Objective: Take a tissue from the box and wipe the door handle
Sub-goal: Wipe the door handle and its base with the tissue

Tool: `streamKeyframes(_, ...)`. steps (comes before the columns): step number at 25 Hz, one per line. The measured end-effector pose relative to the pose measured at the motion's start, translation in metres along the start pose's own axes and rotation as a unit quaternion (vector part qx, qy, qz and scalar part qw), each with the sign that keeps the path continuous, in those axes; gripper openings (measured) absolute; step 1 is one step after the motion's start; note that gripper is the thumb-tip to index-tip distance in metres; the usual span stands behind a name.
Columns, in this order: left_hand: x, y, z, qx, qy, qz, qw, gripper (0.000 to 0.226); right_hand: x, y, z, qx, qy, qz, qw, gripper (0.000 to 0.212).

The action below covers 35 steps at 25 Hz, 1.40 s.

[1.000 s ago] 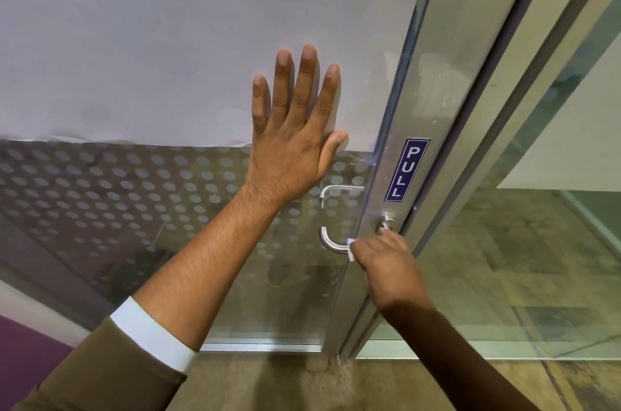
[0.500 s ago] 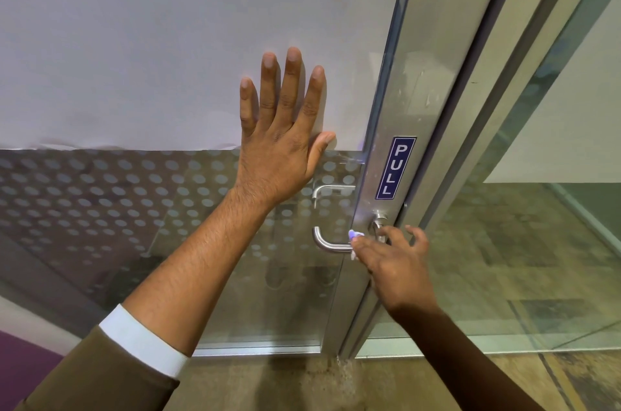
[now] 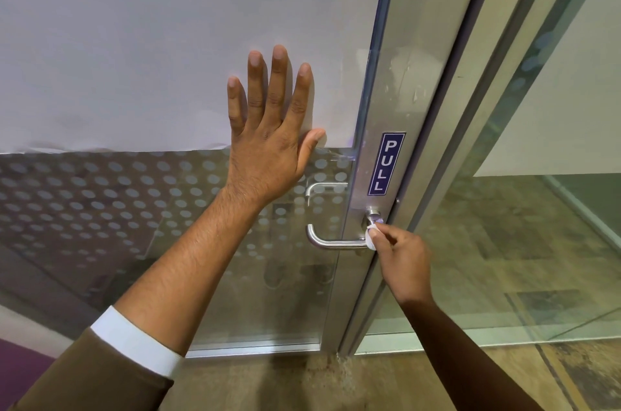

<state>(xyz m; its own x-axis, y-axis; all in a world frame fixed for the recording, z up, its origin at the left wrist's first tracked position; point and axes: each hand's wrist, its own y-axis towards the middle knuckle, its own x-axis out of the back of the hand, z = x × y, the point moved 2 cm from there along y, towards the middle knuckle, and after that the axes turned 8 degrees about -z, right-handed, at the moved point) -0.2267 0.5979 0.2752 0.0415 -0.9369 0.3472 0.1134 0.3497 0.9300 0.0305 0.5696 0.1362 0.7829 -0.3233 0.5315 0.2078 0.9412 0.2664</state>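
Two hands at door edge, left hand (image 3: 268, 148) flat on glass (image 3: 168, 209), right hand (image 3: 401, 259) pinching tissue (image 3: 371, 237) against handle (image 3: 332, 242)

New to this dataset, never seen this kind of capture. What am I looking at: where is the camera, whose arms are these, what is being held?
There is no robot here. One wide-angle camera sits on a person's head and looks forward and down, so the two arms reaching in from the bottom are the wearer's own.

The left hand lies flat, fingers spread, against the glass door, which is frosted above and dotted lower down. It holds nothing.

The right hand pinches a small white tissue against the metal door handle, near where the lever meets the door's metal frame. A blue PULL sign sits just above. No tissue box is in view.
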Motion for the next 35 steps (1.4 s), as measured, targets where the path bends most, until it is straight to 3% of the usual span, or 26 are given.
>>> streamKeyframes(4,0.001,0.0,0.0,0.0,-0.005,0.001,1.0,0.087,0.002,0.016,0.015,-0.044,-0.003,0.005,0.999,0.012)
streamKeyframes(8,0.003,0.0,0.0,-0.003,-0.008,0.004,1.0,0.088,-0.006,-0.012,0.024,0.142,-0.198,-0.029,0.97,0.015)
streamKeyframes(11,0.004,0.0,0.0,0.002,-0.007,0.007,1.0,0.086,-0.016,-0.04,0.032,0.272,-0.228,-0.07,0.932,0.005)
streamKeyframes(14,0.004,0.001,0.0,0.006,-0.005,0.009,1.0,0.083,-0.033,-0.052,0.04,0.335,-0.254,-0.044,0.906,0.017)
streamKeyframes(24,0.005,0.002,0.0,0.002,0.001,0.011,1.0,0.085,-0.076,-0.033,0.114,0.239,-0.349,0.068,0.903,0.017)
streamKeyframes(28,0.005,0.001,0.001,0.0,0.0,0.014,1.0,0.088,-0.064,-0.039,0.097,0.292,-0.32,0.048,0.9,0.024)
streamKeyframes(31,0.006,0.001,0.0,0.003,0.002,0.021,1.0,0.084,-0.045,-0.045,0.062,0.387,-0.248,0.001,0.888,0.008)
streamKeyframes(33,0.006,0.001,-0.001,0.001,-0.001,0.027,1.0,0.083,-0.028,-0.042,0.042,0.441,-0.25,-0.009,0.862,0.028)
streamKeyframes(35,0.008,0.001,-0.001,-0.001,0.001,0.034,0.999,0.083,-0.012,-0.03,0.026,0.475,-0.257,-0.021,0.841,0.031)
